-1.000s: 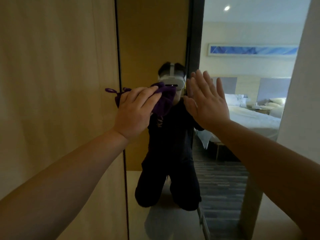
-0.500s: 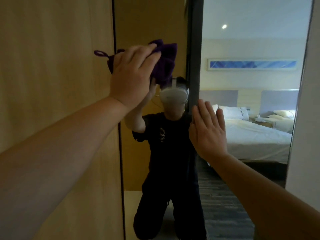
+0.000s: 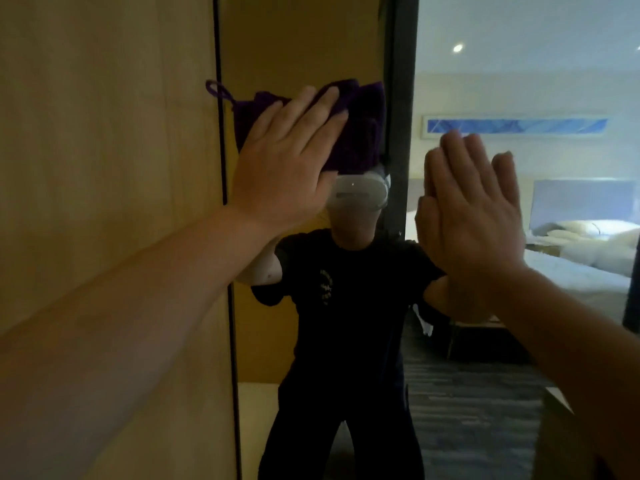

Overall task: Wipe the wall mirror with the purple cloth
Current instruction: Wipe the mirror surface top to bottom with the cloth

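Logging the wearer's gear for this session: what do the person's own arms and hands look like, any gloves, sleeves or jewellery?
Both hands, left hand and right hand, are bare: no gloves, rings or watch visible. Both forearms are uncovered up to the frame edge. The reflection in the tall wall mirror shows a dark short-sleeved T-shirt.

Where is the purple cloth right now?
In the head view, the purple cloth sits up high, left of centre, pressed flat on the wall mirror under the left hand.

Wall mirror (image 3: 311,46) bears purple cloth (image 3: 360,133); right hand (image 3: 474,209) flat.
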### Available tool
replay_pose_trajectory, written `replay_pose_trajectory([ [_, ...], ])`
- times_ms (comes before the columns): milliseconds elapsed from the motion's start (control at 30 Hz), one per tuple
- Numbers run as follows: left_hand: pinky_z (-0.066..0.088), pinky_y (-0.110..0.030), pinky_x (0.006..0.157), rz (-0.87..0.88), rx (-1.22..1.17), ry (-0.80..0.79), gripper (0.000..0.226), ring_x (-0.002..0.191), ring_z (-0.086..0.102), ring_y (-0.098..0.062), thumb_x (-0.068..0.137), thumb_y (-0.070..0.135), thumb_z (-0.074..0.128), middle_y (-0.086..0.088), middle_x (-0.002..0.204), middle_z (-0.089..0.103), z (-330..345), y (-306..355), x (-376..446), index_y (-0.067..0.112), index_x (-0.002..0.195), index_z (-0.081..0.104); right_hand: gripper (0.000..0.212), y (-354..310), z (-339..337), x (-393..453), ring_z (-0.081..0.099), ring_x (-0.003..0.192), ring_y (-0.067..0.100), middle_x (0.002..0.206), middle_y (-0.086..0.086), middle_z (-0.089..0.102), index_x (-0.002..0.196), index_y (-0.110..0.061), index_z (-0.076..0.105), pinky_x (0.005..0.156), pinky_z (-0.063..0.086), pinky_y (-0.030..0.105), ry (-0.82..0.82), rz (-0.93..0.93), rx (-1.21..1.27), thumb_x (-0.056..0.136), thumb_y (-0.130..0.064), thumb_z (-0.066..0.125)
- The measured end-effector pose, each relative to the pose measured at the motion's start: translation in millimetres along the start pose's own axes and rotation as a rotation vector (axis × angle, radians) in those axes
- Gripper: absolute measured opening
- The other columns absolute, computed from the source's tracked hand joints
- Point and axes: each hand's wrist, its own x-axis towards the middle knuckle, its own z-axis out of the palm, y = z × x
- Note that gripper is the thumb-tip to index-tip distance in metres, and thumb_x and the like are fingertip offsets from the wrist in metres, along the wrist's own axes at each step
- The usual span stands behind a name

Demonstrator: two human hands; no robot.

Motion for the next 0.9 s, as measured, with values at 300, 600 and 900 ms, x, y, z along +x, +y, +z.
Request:
replay_pose_trajectory([
  [300,0.025,-0.046,0.117,0.200,-0.170,-0.270,0.043,0.147,0.030,-0.026,0.091,0.030,0.058,-0.001,0.156,0.038,7.8,113.2,-287.6,0.025,0.134,0.057,0.055,-6.2,1.6,-9.5,0.007,0.153,0.026,0.164,0.010,0.016,0.155,-0.011,0.026,0.123,0.000,0.046,0.015,0.047,0.009,0.105,-0.036,0.025],
  [600,0.044,-0.039,0.094,0.095,-0.287,-0.260,0.030,0.122,0.053,-0.020,0.098,0.024,0.055,0.005,0.137,0.056,-12.8,122.9,-281.5,0.027,0.128,0.061,0.054,7.1,-18.9,-34.0,0.001,0.153,0.024,0.165,0.010,0.013,0.155,-0.012,0.024,0.124,-0.002,0.045,-0.048,0.092,0.041,0.106,-0.035,0.032],
  [900,0.036,-0.045,0.102,-0.126,-0.166,0.067,0.047,0.122,0.048,-0.034,0.087,0.006,0.062,-0.012,0.136,0.055,-26.9,65.2,9.9,0.010,0.133,0.056,0.059,68.5,-19.4,-62.7,-0.003,0.153,0.024,0.165,0.009,0.005,0.156,-0.013,0.018,0.123,0.003,0.052,-0.138,0.097,-0.066,0.105,-0.042,0.019],
])
